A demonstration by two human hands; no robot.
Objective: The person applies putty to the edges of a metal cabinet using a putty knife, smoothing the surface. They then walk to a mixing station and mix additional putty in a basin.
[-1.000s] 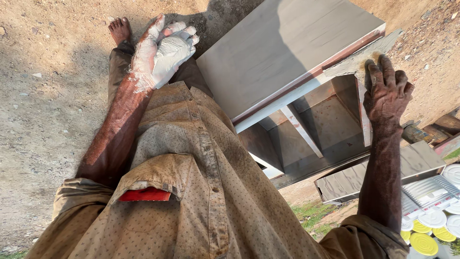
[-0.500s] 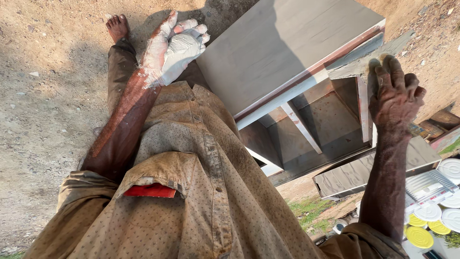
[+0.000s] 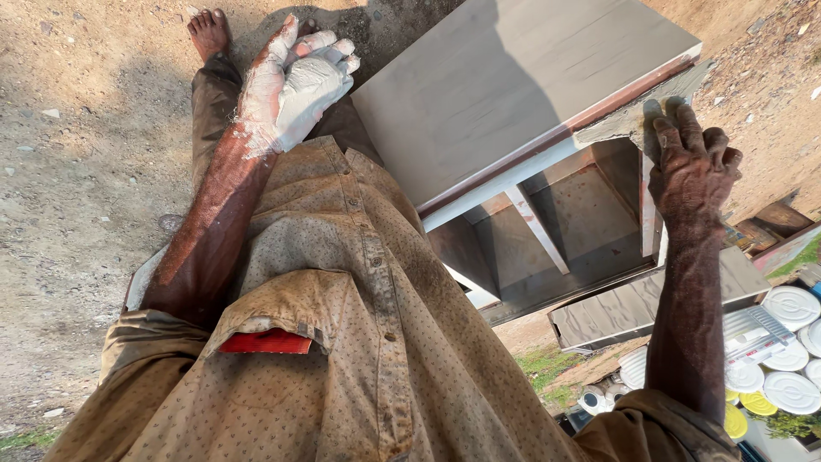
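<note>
Progress, as I judge it: the wooden cabinet (image 3: 513, 94) lies tipped on the dirt ground (image 3: 77, 171). Its big flat panel is already covered in an even grey coat. The reddish-brown edge strip (image 3: 599, 107) along that panel is bare. The inner shelves and the slanted brace look brown with only thin patches of coat. So the broad face looks done, and the edges and inside look left.

Left hand (image 3: 274, 94): it is caked white to the wrist. The grip is curled in, fingers folded over a white filler lump (image 3: 315, 85) in the palm. I can't see a clean line between the lump and the fingers. It is held off the cabinet, just beside the panel's near corner and above the trouser leg.

Right hand (image 3: 693, 167): it is bare and dusty. The grip is spread, fingers draped over the cabinet's rough grey-smeared corner (image 3: 637, 120), palm down and touching it. It is not pinching anything. It looks like it is steadying the piece.

Near the right grip, below the wrist, are a grey board (image 3: 633, 304) and a cluster of round white lids (image 3: 791, 389), plus a yellow lid (image 3: 734, 421), well apart from the hand. Between the arms is a tan dotted shirt (image 3: 368, 342) with a red card (image 3: 267, 342) in the pocket. A bare foot (image 3: 208, 30) is beyond the left grip.
</note>
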